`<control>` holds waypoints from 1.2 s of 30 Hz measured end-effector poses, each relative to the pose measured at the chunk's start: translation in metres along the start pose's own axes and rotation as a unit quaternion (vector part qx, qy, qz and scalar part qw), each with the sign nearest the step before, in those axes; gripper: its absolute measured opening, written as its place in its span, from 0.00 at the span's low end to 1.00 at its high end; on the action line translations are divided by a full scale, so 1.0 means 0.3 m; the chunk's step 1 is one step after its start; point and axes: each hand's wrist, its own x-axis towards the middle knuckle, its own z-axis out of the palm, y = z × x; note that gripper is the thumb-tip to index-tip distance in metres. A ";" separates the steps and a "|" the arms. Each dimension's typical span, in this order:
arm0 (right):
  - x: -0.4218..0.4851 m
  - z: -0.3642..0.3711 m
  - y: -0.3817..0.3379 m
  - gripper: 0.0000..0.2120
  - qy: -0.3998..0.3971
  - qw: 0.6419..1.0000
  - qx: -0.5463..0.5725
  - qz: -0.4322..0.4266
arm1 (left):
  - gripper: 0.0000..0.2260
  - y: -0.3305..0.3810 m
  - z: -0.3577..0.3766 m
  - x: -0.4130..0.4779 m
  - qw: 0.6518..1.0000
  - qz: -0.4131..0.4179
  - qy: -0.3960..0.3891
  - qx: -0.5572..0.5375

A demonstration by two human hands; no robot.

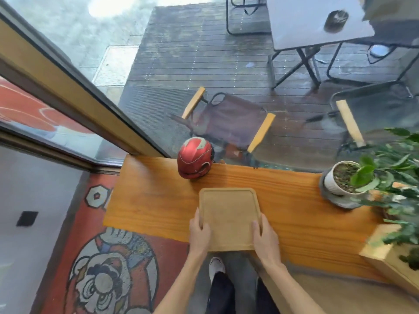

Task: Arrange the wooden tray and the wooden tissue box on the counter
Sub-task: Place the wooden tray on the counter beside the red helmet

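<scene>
A pale wooden tray [229, 214] with rounded corners and a raised rim lies on the orange wooden counter [294, 214], its near end reaching past the counter's front edge. My left hand [199, 232] grips its left rim near the front corner, thumb on top. On the opposite rim my right hand [265, 236] holds on the same way. A light wooden box [383, 257] stands at the counter's right end with green leaves in it. I cannot tell whether it is the tissue box.
A red helmet-shaped figure [196, 158] stands at the counter's back edge, just beyond the tray. A white potted plant [342, 177] on a grey saucer sits at the right. A glass window runs behind the counter, with folding chairs outside.
</scene>
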 end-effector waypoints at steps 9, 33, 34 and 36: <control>0.212 0.142 0.066 0.20 0.218 0.969 -0.008 -0.117 | 0.24 -0.102 0.093 0.316 0.981 0.184 0.044 0.042; 0.335 0.216 0.081 0.22 0.406 0.904 -0.064 -0.116 | 0.23 -0.128 0.173 0.479 0.891 0.290 0.206 0.283; 0.338 0.216 0.075 0.22 0.408 0.904 -0.063 -0.112 | 0.23 -0.121 0.174 0.486 0.890 0.286 0.208 0.289; 0.343 0.214 0.057 0.23 0.407 0.906 -0.063 -0.095 | 0.23 -0.113 0.177 0.498 0.888 0.285 0.212 0.293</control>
